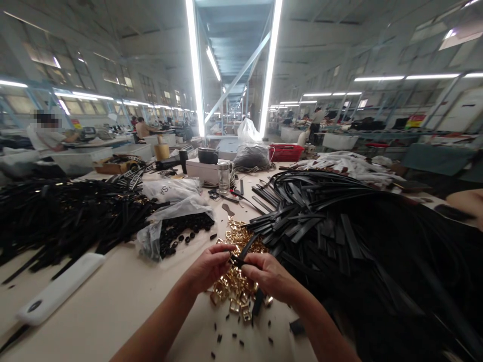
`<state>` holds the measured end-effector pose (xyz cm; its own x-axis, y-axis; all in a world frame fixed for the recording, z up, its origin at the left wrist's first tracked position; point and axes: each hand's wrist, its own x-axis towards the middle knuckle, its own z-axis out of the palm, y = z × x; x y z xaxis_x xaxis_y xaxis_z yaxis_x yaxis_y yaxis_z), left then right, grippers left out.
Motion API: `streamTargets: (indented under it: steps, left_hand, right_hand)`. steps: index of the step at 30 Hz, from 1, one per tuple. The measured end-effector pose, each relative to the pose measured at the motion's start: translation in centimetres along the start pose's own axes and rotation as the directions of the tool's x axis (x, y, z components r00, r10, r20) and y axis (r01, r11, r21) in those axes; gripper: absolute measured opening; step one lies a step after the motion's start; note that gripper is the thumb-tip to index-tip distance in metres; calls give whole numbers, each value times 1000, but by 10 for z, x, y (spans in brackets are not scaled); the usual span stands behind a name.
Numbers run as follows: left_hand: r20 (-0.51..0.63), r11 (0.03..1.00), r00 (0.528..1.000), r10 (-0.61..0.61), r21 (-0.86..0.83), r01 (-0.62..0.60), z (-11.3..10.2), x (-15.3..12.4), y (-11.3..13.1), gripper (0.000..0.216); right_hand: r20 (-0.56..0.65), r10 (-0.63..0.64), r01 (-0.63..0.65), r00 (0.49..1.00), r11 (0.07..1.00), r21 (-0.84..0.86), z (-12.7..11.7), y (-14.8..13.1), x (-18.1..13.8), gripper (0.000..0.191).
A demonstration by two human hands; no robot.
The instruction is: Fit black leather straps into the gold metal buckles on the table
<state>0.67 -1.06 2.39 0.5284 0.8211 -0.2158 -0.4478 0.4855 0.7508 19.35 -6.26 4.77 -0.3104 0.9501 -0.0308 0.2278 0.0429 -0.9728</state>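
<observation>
My left hand [211, 265] pinches something small at the end of a black strap [249, 245], and a glint of gold shows by its fingertips; the piece is too small to make out. Closed on the same strap is my right hand [266, 271], just right of the left one. Under both hands lies a heap of gold buckles [236, 289]. To the right spreads a large pile of black straps [320, 226]. Small black bits [234, 335] are scattered on the table [151, 306] in front of me.
An open plastic bag [151, 234] spills black loops [183, 229] at left centre. Beyond it lie more black straps [75, 216] and a white device [62, 286] with a cable. A glass jar [224, 176] and a red basket [287, 152] stand behind. Someone's arm [466, 203] reaches in at right.
</observation>
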Motion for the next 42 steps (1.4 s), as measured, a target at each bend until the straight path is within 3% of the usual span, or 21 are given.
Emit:
streamTargets:
  steps: [8,13,19,30,37,42]
  left_hand:
    - [39,997,999,-37,-70,40,5,2,-12,26]
    - [101,986,991,-91,-127,104,5,1,-13,24]
    - [150,980,979,-141,-119,160,5,1,-11,21]
    - [84,997,996,-43,62,38,7,-2,-11,21]
    - [82,987,996,19,161,-32,9,-2,-13,21]
    - [6,998,1000,-5,64,5,4,3,-11,22]
  right_hand:
    - [-78,-165,154,983,980,-125,13,-2,2,20]
    - [-39,-234,222,971,954,-203,12,-6,0,17]
    - [-32,-270,232,962,877,-421,11,-12,-3,17]
    - [-91,-214,140,973,851,-506,6,6,4,37]
    - [-144,-261,107,954,752,-651,8,1,3,35]
    - [-169,-224,108,960,852,-512,9,0,3,24]
